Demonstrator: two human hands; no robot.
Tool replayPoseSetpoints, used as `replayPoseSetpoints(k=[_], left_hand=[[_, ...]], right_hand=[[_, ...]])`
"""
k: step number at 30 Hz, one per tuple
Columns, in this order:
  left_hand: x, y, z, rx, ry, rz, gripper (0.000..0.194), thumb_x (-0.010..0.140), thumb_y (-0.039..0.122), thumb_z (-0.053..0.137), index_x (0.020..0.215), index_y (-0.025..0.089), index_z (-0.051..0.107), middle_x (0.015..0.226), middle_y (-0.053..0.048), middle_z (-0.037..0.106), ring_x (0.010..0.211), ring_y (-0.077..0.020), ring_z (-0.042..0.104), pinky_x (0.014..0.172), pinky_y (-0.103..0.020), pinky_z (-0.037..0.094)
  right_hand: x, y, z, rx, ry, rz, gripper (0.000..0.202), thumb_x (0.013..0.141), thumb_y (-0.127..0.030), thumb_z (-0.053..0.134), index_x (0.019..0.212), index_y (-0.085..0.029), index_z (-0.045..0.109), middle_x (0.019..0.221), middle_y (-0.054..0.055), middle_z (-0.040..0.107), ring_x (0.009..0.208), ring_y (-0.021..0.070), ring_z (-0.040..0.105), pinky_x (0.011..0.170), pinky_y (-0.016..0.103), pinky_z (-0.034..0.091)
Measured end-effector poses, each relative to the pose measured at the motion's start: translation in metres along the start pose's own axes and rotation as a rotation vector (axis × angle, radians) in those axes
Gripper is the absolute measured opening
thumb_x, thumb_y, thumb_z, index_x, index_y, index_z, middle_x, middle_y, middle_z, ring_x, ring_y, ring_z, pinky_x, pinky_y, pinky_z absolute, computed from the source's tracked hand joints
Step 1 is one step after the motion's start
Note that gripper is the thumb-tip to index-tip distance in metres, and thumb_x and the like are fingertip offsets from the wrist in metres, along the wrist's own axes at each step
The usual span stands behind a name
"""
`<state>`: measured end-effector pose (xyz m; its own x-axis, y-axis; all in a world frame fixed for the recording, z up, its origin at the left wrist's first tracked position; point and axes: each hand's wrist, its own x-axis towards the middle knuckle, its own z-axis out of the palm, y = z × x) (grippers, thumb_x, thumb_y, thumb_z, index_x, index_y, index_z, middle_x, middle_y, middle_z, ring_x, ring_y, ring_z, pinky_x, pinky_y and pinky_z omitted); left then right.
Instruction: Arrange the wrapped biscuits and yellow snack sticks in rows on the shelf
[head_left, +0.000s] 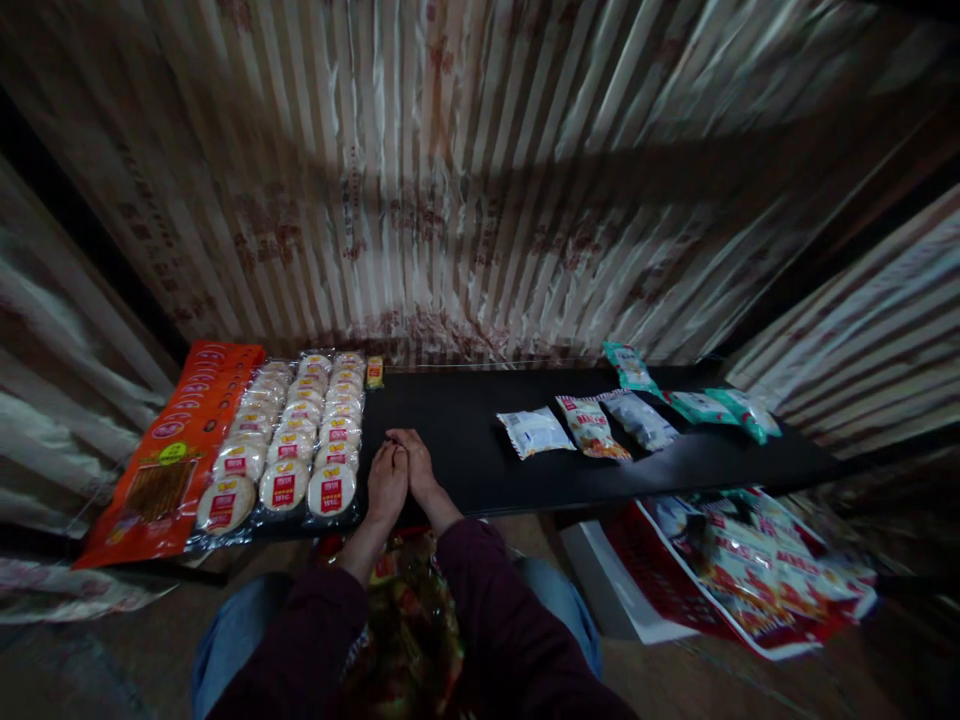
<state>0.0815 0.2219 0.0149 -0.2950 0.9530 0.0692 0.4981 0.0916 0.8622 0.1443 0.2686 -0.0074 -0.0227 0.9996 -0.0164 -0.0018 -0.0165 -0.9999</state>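
My left hand (387, 484) and my right hand (420, 468) are pressed together at the front edge of a black shelf (457, 410). Their fingers are closed, and whatever lies between them, if anything, is hidden. Just left of them are three rows of round white crackers (332, 490) in clear wrappers with red labels. A small yellow packet (375, 372) lies behind, at the end of those rows. Below my hands, between my knees, is a dim heap of shiny wrapped packets (409, 610).
A large orange snack bag (176, 440) lies at the far left. Small white packets (535, 432), a red-and-white bag (592, 425) and several teal packets (701, 405) lie on the right. Lower right stands a red-and-white box (660, 580) of snack bags. Striped sheeting (450, 200) hangs behind.
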Motion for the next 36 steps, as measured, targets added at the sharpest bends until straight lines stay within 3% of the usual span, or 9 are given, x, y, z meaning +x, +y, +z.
replayPoseSetpoints(k=[3,6,10,15,19,24,30,33,36], left_hand=[[-0.015,-0.007,-0.002,0.017,-0.021,0.079,0.037,0.089,0.025,0.032,0.102,0.015,0.065,0.116,-0.012,0.066,0.115,-0.0214,0.057,0.104,-0.041,0.041],[-0.028,-0.016,-0.004,0.068,-0.027,0.18,0.037,0.088,0.022,0.031,0.098,0.015,0.066,0.114,-0.011,0.067,0.115,-0.0208,0.056,0.105,-0.041,0.041],[-0.048,-0.029,-0.009,0.152,-0.047,0.308,0.036,0.088,0.022,0.032,0.096,0.014,0.067,0.112,-0.012,0.067,0.114,-0.0216,0.057,0.105,-0.043,0.042],[-0.087,-0.034,-0.019,0.219,-0.08,0.442,0.04,0.089,0.021,0.029,0.105,0.012,0.065,0.117,-0.013,0.065,0.117,-0.0217,0.055,0.108,-0.044,0.04],[-0.118,-0.035,-0.026,0.269,-0.146,0.391,0.046,0.09,0.02,0.027,0.125,0.011,0.056,0.135,-0.013,0.055,0.134,-0.0207,0.04,0.114,-0.043,0.033],[-0.146,-0.052,-0.029,0.292,-0.259,0.411,0.051,0.09,0.019,0.026,0.137,0.008,0.044,0.144,-0.013,0.045,0.144,-0.0204,0.022,0.118,-0.043,0.026],[-0.156,-0.076,-0.019,0.36,-0.278,0.203,0.051,0.088,0.016,0.027,0.135,0.007,0.046,0.142,-0.016,0.047,0.141,-0.0214,0.029,0.117,-0.04,0.027],[-0.147,-0.082,-0.017,0.402,-0.31,0.129,0.052,0.086,0.011,0.028,0.133,0.008,0.048,0.138,-0.016,0.052,0.138,-0.0209,0.035,0.117,-0.039,0.027],[-0.138,-0.087,-0.017,0.486,-0.359,0.067,0.052,0.083,0.007,0.031,0.132,0.006,0.049,0.138,-0.017,0.052,0.137,-0.0231,0.036,0.116,-0.039,0.027]], right_hand=[[-0.018,-0.002,-0.004,-0.012,-0.027,-0.005,0.024,0.08,-0.025,0.048,0.083,-0.021,0.071,0.092,0.002,0.065,0.089,0.0168,0.062,0.085,0.029,0.049],[-0.038,-0.002,-0.012,-0.188,-0.113,-0.134,0.028,0.077,-0.015,0.049,0.094,-0.019,0.071,0.112,0.004,0.063,0.103,0.0156,0.059,0.095,0.027,0.045],[-0.071,0.002,-0.024,-0.454,-0.159,-0.262,0.043,0.077,-0.008,0.048,0.115,-0.018,0.066,0.13,0.009,0.056,0.119,0.0171,0.052,0.107,0.032,0.039],[-0.115,0.003,-0.034,-0.616,-0.179,-0.369,0.05,0.082,-0.009,0.046,0.13,-0.02,0.056,0.137,0.01,0.053,0.126,0.0194,0.047,0.111,0.04,0.037],[-0.145,0.005,-0.039,-0.707,-0.181,-0.408,0.054,0.084,-0.009,0.047,0.136,-0.023,0.05,0.141,0.009,0.05,0.131,0.0213,0.041,0.111,0.044,0.037],[-0.174,0.014,-0.042,-0.81,-0.21,-0.465,0.059,0.086,-0.011,0.047,0.143,-0.023,0.039,0.15,0.007,0.039,0.143,0.0221,0.023,0.114,0.047,0.032],[-0.188,0.022,-0.042,-0.89,-0.225,-0.489,0.05,0.086,-0.011,0.048,0.135,-0.023,0.051,0.156,0.006,0.026,0.147,0.0256,0.007,0.114,0.052,0.028],[-0.192,0.026,-0.039,-0.891,-0.219,-0.472,0.051,0.083,-0.007,0.046,0.132,-0.02,0.053,0.155,0.007,0.028,0.146,0.0268,0.01,0.114,0.052,0.027],[-0.197,0.04,-0.035,-0.841,-0.182,-0.386,0.054,0.077,-0.004,0.048,0.128,-0.019,0.057,0.151,0.01,0.036,0.142,0.0277,0.023,0.113,0.05,0.029]])
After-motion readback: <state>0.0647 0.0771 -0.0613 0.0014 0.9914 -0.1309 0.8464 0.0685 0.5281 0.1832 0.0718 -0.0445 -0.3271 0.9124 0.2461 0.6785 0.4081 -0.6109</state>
